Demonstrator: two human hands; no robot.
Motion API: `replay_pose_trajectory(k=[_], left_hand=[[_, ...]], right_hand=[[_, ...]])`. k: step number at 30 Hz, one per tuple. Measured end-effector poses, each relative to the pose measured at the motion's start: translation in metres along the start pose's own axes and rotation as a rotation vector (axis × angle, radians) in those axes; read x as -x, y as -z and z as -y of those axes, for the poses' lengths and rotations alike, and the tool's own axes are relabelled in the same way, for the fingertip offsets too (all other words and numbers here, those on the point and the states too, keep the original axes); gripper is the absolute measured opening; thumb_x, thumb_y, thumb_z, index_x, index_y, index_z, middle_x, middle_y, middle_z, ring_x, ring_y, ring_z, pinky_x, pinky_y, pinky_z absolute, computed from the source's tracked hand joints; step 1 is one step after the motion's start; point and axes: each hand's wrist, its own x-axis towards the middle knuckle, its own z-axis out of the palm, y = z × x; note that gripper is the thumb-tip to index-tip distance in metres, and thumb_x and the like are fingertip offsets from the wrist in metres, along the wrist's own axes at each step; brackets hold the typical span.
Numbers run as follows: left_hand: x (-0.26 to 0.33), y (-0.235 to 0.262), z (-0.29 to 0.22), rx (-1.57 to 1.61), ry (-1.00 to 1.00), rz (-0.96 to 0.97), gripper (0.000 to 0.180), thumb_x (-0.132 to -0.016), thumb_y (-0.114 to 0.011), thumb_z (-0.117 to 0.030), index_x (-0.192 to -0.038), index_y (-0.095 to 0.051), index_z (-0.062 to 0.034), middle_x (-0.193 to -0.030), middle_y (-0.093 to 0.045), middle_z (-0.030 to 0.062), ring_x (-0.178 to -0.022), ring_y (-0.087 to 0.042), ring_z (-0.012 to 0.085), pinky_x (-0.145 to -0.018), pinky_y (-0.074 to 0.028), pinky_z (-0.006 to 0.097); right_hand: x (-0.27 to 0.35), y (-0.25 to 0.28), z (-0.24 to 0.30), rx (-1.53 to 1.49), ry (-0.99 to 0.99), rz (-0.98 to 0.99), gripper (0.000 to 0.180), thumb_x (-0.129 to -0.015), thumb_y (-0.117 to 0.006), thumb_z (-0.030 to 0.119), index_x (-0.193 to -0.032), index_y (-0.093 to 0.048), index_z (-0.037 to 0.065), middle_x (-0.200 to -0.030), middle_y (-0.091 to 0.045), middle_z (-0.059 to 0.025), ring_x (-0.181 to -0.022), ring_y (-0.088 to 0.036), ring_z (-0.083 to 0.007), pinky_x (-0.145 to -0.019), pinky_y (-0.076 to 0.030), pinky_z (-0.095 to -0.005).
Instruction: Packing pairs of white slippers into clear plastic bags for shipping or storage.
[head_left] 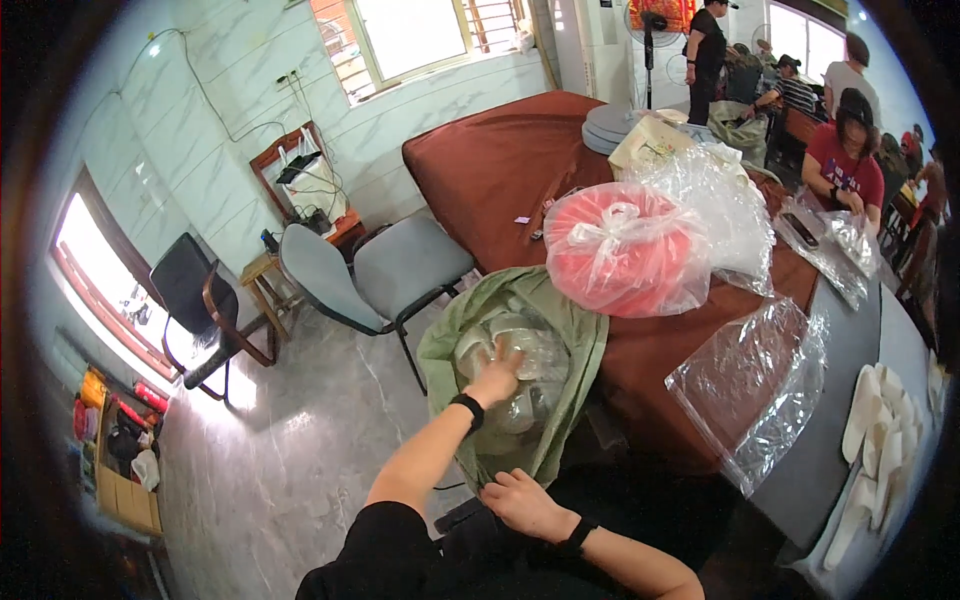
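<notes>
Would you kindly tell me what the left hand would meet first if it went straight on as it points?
Probably the clear-wrapped packs inside the green bag: the left hand seems right at them, perhaps touching, though depth is hard to judge.

Looks like a small workshop, with a green sack [588, 345] of wrapped things [542, 350], clear bags [700, 190] on a brown table [490, 150], white shoe-shaped pieces [872, 430], and people [848, 170] busy behind.

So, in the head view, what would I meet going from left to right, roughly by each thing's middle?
Cardboard box, black chair, grey chair, green sack, bagged red bundle, flat clear plastic bag, white slippers.
</notes>
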Motion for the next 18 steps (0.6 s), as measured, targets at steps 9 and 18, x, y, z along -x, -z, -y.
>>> replay_pose_trajectory(k=[9, 18], left_hand=[[-0.008, -0.019, 0.078, -0.072, 0.141, 0.025, 0.074, -0.090, -0.058, 0.000, -0.156, -0.031, -0.0169, -0.168, -0.010, 0.0197, -0.155, -0.013, 0.0321, -0.116, -0.025, 0.065], [0.039, 0.025, 0.116, -0.132, 0.286, -0.022, 0.054, -0.095, -0.049, -0.009, -0.148, -0.046, -0.0189, -0.162, -0.026, 0.0157, -0.146, -0.033, 0.0393, -0.118, -0.033, 0.051]], right_hand=[[0.007, 0.000, 0.008, 0.011, -0.074, -0.022, 0.014, -0.076, -0.066, 0.010, -0.090, -0.066, 0.005, -0.091, -0.057, -0.0030, -0.091, -0.054, -0.0218, -0.077, -0.043, -0.0345], [-0.001, -0.015, 0.006, 0.046, -0.174, -0.051, 0.029, -0.083, -0.061, 0.010, -0.111, -0.067, 0.003, -0.100, -0.062, -0.0028, -0.096, -0.057, -0.0226, -0.080, -0.046, -0.0358]])
